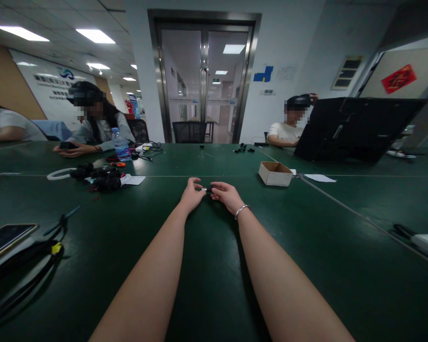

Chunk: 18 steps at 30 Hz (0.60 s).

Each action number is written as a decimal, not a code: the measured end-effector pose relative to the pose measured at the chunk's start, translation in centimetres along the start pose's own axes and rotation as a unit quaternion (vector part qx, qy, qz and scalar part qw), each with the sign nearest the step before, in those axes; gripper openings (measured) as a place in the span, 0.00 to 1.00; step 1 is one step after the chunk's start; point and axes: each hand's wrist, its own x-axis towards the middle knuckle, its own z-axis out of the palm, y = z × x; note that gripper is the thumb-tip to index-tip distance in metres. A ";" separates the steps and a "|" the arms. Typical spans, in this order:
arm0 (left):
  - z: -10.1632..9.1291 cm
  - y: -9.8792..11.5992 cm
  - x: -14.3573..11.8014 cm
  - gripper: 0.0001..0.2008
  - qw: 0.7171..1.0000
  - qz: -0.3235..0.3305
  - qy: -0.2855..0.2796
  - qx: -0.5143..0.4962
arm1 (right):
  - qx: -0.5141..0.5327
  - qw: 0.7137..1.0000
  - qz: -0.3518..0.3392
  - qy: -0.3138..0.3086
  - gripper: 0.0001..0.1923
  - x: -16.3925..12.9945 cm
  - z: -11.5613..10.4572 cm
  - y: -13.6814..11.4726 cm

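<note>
Over the middle of the green table, my left hand point(192, 195) and my right hand point(228, 196) meet at a small black object point(209, 189) with a shiny metal end; its exact kind is too small to make out. My right thumb and fingers pinch its black body. The metal end points left, between the thumb and a finger of my left hand, while my left index finger stretches above. A silver bracelet point(241, 211) circles my right wrist.
An open cardboard box point(275, 175) stands right of my hands. Black cable coils point(105, 179), a water bottle point(121, 145) and an orange-handled tool point(116, 164) lie or stand left. A phone point(9, 237) is near left. A large black monitor point(356, 128) stands right; several people sit around.
</note>
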 end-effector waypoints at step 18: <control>0.0 0.1 0.3 0.14 0.999 -0.042 -0.008 -0.007 | -0.005 1.000 -0.009 -0.016 0.11 0.0 -0.1 0.0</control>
